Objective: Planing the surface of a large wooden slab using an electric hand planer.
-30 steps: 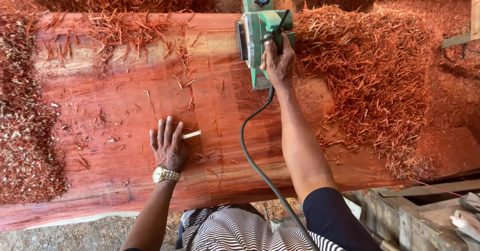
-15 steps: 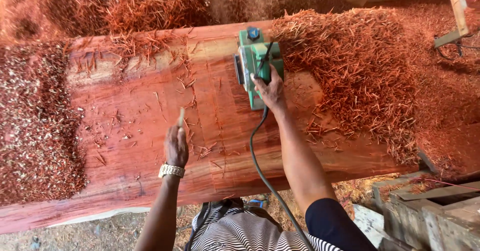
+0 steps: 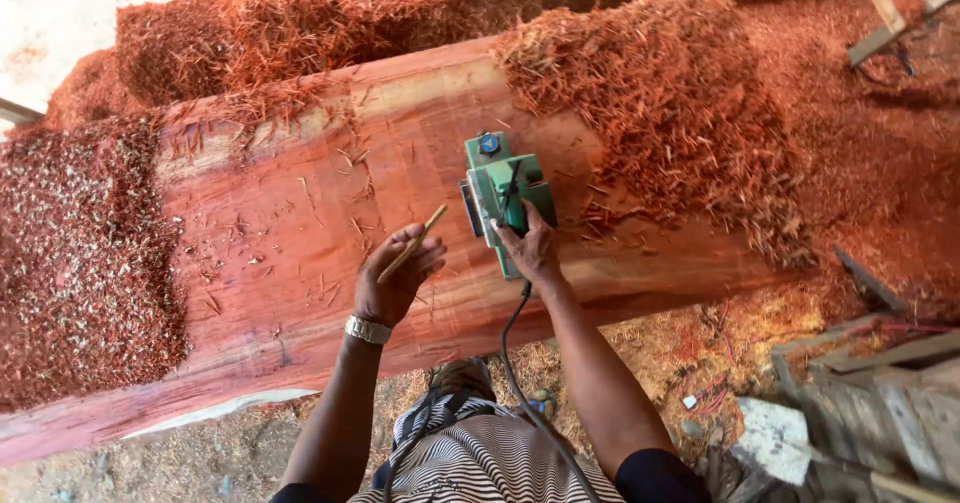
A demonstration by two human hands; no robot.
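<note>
A broad reddish wooden slab (image 3: 300,263) lies across the view, strewn with shavings. A green electric planer (image 3: 500,195) rests on its middle. My right hand (image 3: 530,251) grips the planer's handle, and a dark cord (image 3: 508,353) runs from it down toward my body. My left hand (image 3: 397,275) hovers just left of the planer, holding a thin pale stick, perhaps a pencil (image 3: 412,243), between its fingers. A metal watch (image 3: 367,330) sits on that wrist.
Thick heaps of red shavings (image 3: 670,113) cover the slab's right part and the ground behind. More chips (image 3: 80,263) pile at the left end. Grey timber pieces (image 3: 870,403) lie at the lower right. Wooden battens (image 3: 885,8) stand at the top right.
My left hand lifted off the slab, picked up the thin stick and moved right toward the planer. My right hand drew the planer nearer along the slab.
</note>
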